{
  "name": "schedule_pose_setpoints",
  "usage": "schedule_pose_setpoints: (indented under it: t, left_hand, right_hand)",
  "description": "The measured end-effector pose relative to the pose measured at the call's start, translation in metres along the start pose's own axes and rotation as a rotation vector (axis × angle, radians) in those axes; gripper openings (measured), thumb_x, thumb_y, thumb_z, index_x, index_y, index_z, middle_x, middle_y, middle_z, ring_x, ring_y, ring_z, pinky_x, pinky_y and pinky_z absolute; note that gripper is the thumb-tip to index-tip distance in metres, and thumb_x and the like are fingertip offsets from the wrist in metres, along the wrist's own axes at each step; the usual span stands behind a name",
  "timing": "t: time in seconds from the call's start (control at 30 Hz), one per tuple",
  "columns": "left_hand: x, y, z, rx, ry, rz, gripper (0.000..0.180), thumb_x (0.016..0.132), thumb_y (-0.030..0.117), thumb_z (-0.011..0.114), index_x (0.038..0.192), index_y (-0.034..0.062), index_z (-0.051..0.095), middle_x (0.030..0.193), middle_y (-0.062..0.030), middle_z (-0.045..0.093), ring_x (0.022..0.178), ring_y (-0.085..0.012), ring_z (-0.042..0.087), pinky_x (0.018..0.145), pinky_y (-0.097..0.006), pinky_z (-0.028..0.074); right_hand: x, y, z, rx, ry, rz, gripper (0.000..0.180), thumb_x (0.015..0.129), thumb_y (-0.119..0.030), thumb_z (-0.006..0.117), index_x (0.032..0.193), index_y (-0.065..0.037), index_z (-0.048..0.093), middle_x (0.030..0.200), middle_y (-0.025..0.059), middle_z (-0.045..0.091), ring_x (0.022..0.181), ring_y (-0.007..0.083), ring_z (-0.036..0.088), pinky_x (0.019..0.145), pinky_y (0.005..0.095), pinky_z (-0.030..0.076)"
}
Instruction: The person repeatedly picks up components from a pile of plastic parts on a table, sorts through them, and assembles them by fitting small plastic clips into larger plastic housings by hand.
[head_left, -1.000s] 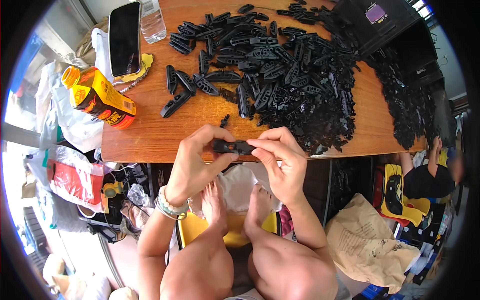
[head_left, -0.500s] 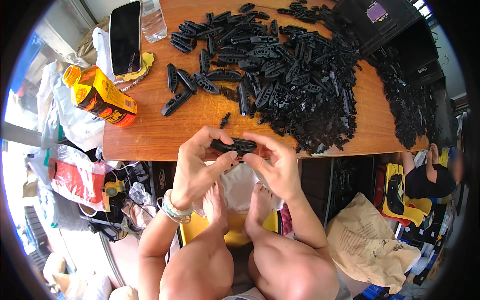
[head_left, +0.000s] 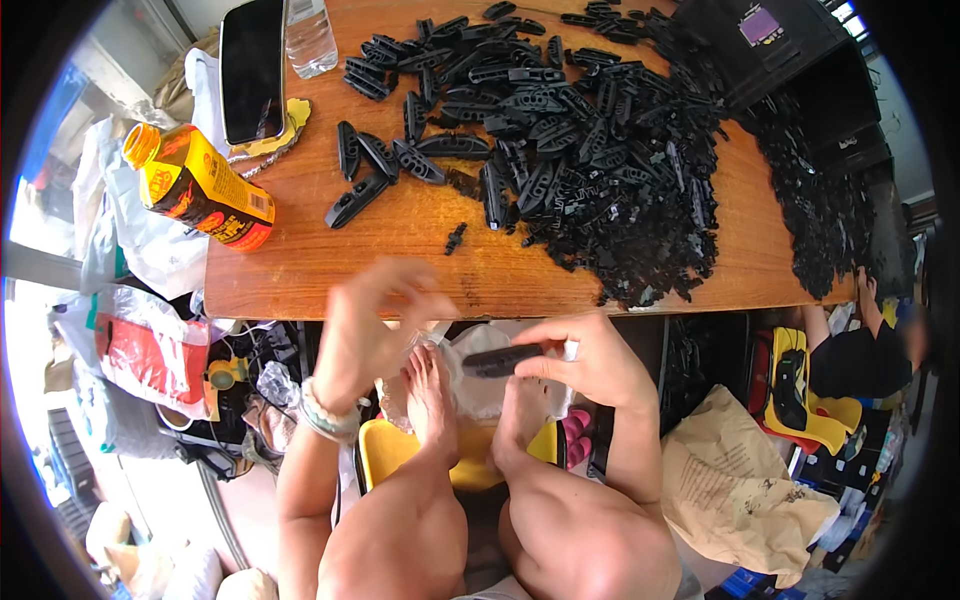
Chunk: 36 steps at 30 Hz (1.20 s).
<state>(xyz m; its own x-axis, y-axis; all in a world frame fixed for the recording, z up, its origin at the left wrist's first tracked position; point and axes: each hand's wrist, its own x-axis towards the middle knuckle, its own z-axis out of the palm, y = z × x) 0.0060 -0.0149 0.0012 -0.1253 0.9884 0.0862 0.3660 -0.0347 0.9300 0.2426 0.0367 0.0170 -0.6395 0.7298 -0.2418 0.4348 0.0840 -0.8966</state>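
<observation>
My right hand [head_left: 592,362] pinches one end of a long black plastic piece [head_left: 502,361] with slightly rounded ends. It hangs below the table's front edge, over a whitish bag [head_left: 478,348] between my feet. My left hand [head_left: 375,320] is apart from the piece, in front of the table edge. Motion smears its fingers, so whether they hold anything cannot be made out. On the wooden table, a large pile of similar black pieces [head_left: 540,100] adjoins a heap of small black parts [head_left: 640,240]. One small black part [head_left: 455,238] lies alone near the front.
A yellow-and-black bottle [head_left: 205,190], a phone [head_left: 252,75] and a clear bottle [head_left: 311,40] stand at the table's left. Black bins [head_left: 760,40] sit at the back right. A brown paper bag [head_left: 735,480] lies right of my legs. Another person [head_left: 860,340] is farther right.
Both hands held the black piece together over the table edge. My left hand has let go and moved left; my right hand has carried the piece lower and toward me.
</observation>
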Motion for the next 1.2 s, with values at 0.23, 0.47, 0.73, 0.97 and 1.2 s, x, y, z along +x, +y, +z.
schedule_pose_setpoints:
  t: [0.23, 0.47, 0.73, 0.97, 1.2]
  left_hand:
    - [0.049, -0.033, -0.030, 0.733, 0.484, 0.267, 0.028, 0.073, -0.001, 0.067, 0.100, 0.0011, 0.059, 0.090, -0.0128, 0.056, 0.088, -0.0301, 0.054, 0.076, -0.038, 0.045]
    - [0.036, -0.036, -0.026, 0.254, 0.363, 0.098, 0.026, 0.075, -0.004, 0.066, 0.097, 0.0016, 0.055, 0.087, -0.0098, 0.058, 0.079, -0.0193, 0.058, 0.070, -0.029, 0.046]
    - [0.005, 0.007, 0.005, -0.396, 0.024, -0.172, 0.028, 0.078, -0.003, 0.067, 0.104, -0.0021, 0.057, 0.092, -0.0055, 0.063, 0.079, -0.0085, 0.060, 0.072, -0.022, 0.050]
    - [-0.002, 0.027, 0.017, -0.577, -0.068, -0.268, 0.027, 0.080, -0.004, 0.065, 0.104, -0.0047, 0.054, 0.087, -0.0094, 0.064, 0.072, -0.0113, 0.064, 0.065, -0.022, 0.054]
    - [-0.002, 0.030, 0.014, -0.577, -0.111, -0.278, 0.025, 0.081, -0.004, 0.064, 0.104, -0.0044, 0.055, 0.087, -0.0097, 0.065, 0.075, -0.0120, 0.065, 0.065, -0.022, 0.054]
  right_hand:
    - [0.074, -0.005, 0.026, -0.595, 0.535, -0.735, 0.019, 0.073, -0.009, 0.070, 0.090, -0.002, 0.064, 0.082, 0.0068, 0.056, 0.074, 0.0245, 0.057, 0.062, 0.0356, 0.045]
    - [0.094, -0.001, 0.039, -0.164, 0.697, -0.815, 0.019, 0.074, 0.003, 0.068, 0.091, -0.003, 0.063, 0.085, 0.0068, 0.058, 0.068, 0.0193, 0.055, 0.057, 0.0285, 0.043]
    - [0.049, -0.006, 0.032, 0.832, 0.297, -0.339, 0.018, 0.090, 0.000, 0.057, 0.107, 0.005, 0.060, 0.081, 0.0083, 0.062, 0.064, 0.0127, 0.059, 0.060, 0.0219, 0.050]
    - [0.033, -0.016, 0.040, 0.378, 0.517, -0.513, 0.014, 0.083, 0.003, 0.064, 0.096, 0.002, 0.067, 0.089, 0.0082, 0.061, 0.083, 0.0147, 0.058, 0.074, 0.0244, 0.048]
    - [0.031, -0.012, 0.040, 0.075, 0.662, -0.520, 0.014, 0.076, 0.004, 0.068, 0.089, 0.000, 0.070, 0.092, 0.0076, 0.059, 0.080, 0.0182, 0.052, 0.069, 0.0257, 0.044]
